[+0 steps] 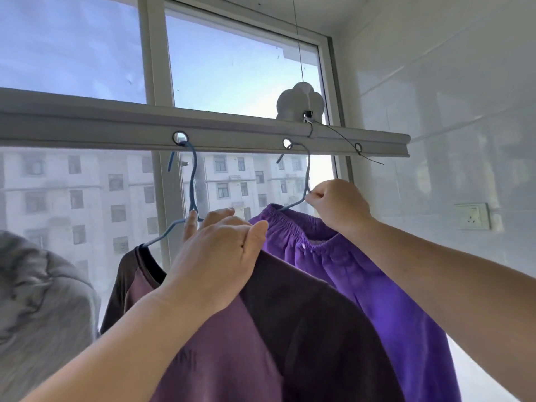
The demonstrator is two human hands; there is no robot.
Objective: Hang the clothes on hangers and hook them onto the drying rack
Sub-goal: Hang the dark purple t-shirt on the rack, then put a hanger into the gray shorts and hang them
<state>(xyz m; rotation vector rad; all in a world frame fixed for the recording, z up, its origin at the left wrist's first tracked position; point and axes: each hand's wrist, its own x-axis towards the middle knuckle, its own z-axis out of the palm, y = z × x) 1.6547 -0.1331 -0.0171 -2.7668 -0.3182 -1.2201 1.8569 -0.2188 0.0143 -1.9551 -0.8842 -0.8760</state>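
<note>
Below the drying rack rail (232,132), two blue hangers hook into holes. Left hand (214,256) grips the dark plum shirt (290,329) at its hanger (193,181); right hand (339,204) pinches the purple trousers' (377,285) hanger (307,172). Shirt lettering is partly hidden, unreadable. Grey garment (37,309) is cut off left.

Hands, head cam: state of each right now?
Left hand: fingers curled round the dark shirt's hanger.
Right hand: pinching the wire of the purple garment's hanger.
</note>
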